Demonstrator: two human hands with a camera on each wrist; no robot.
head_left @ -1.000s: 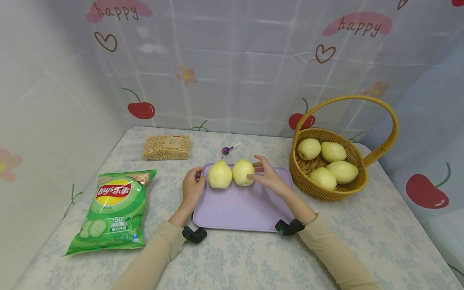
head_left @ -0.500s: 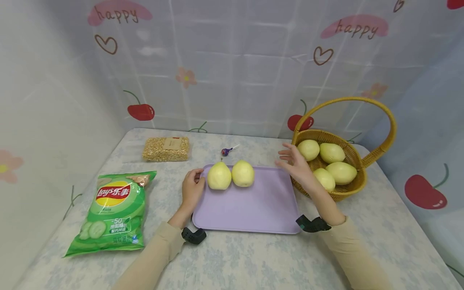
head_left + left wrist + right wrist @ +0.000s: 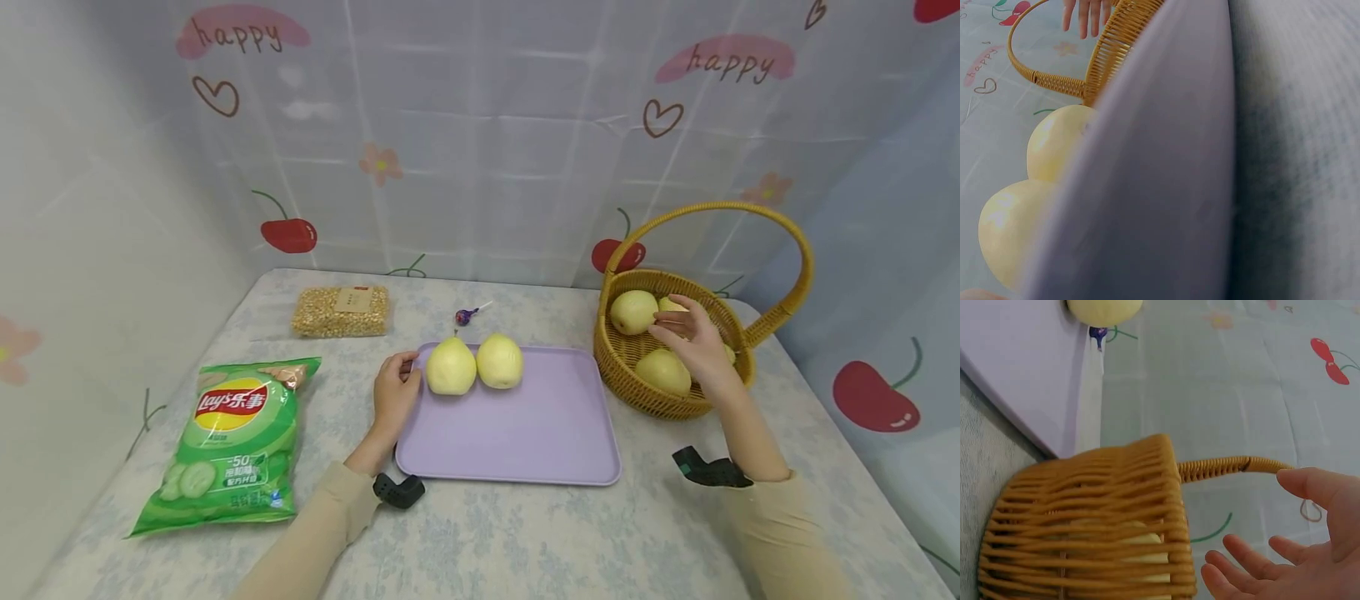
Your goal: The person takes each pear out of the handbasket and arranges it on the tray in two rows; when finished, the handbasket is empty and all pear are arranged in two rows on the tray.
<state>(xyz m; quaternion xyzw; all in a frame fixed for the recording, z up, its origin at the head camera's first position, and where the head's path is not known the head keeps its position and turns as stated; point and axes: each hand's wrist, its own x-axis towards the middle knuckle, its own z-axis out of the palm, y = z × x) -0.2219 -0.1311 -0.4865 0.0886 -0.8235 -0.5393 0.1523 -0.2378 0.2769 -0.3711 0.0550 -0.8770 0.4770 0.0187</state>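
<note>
Two pale yellow pears [image 3: 451, 367] sit side by side at the back left of a lilac tray [image 3: 517, 442]. My left hand [image 3: 394, 398] holds the tray's left rim near its back corner; the rim fills much of the left wrist view and hides most of that hand's fingers. Over the wicker basket [image 3: 630, 385] at the right is my right hand [image 3: 699, 346], its fingers spread and nothing between them. Inside the basket lie several more pears [image 3: 663, 372], some partly covered by this hand. In the right wrist view the fingers [image 3: 1244, 557] are apart from the basket wall.
The basket's tall arched handle [image 3: 797, 275] rises beside my right hand. Behind the tray lies a wrapped lollipop [image 3: 465, 317]. A bag of corn kernels [image 3: 341, 312] is at the back left, with a green Lay's chip bag [image 3: 232, 450] in front of it.
My right hand has left the right-hand pear on the tray and moved right to above the basket. My left hand has stayed at the tray's rim.
</note>
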